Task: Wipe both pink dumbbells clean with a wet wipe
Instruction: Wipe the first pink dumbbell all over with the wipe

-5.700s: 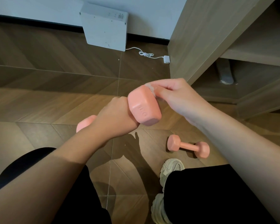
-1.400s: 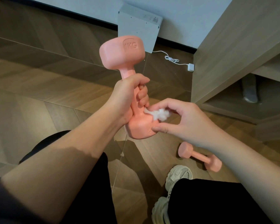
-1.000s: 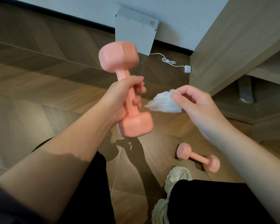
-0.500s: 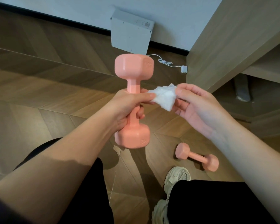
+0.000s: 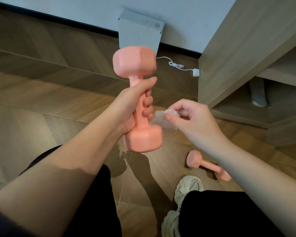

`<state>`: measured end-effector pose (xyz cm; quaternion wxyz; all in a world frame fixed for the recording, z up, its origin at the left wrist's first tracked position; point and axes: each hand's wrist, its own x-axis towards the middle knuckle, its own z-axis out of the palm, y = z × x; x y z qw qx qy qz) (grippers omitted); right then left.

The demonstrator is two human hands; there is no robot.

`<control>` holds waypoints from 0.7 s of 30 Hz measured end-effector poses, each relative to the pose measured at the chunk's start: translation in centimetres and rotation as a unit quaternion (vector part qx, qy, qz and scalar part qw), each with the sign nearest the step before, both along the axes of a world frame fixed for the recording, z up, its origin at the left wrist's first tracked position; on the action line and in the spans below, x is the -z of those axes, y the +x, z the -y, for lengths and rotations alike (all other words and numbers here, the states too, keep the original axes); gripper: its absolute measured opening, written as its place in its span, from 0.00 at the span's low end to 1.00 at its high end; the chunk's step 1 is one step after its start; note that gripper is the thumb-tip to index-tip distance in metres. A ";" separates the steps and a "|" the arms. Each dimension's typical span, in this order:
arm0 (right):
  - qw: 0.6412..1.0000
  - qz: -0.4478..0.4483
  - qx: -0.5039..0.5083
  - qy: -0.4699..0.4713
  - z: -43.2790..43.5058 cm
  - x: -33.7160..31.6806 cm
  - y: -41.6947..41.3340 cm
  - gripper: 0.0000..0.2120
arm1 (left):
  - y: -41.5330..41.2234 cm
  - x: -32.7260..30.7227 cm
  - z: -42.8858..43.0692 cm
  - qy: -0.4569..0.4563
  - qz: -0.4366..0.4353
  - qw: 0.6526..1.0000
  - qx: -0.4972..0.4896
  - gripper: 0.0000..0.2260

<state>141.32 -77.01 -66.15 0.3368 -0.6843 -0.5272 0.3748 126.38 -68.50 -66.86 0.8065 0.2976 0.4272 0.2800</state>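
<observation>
From the head camera, the left hand (image 5: 130, 106) wraps its fingers around the smooth handle of a matte pink dumbbell with blocky, faceted heads (image 5: 138, 100), held upright over the herringbone wood floor (image 5: 41, 100). The right hand (image 5: 191, 120) pinches a crumpled white wet wipe (image 5: 162, 119) just beside the lower head. A second pink dumbbell (image 5: 205, 165) lies on the floor near a chunky white sneaker (image 5: 188, 187).

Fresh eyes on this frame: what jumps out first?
A pink dumbbell stands upright mid-frame, the left hand gripping its handle. Just right of it, the right hand pinches a crumpled wet wipe. A second dumbbell lies on the floor beside a shoe.
</observation>
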 end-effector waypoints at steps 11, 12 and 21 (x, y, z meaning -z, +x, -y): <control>0.977 -0.063 -0.182 -0.091 0.8 0.1 -0.3 0.28 | -0.7 -0.3 -0.5 -0.029 0.069 0.996 -0.046 0.17; 0.979 -0.065 -0.168 -0.091 0.7 0.2 -0.2 0.32 | -0.7 -0.3 -0.5 -0.029 0.068 0.996 -0.044 0.17; 0.982 -0.057 -0.170 -0.052 0.9 0.5 -0.8 0.32 | -0.9 -0.3 -0.8 -0.041 0.096 0.993 -0.057 0.17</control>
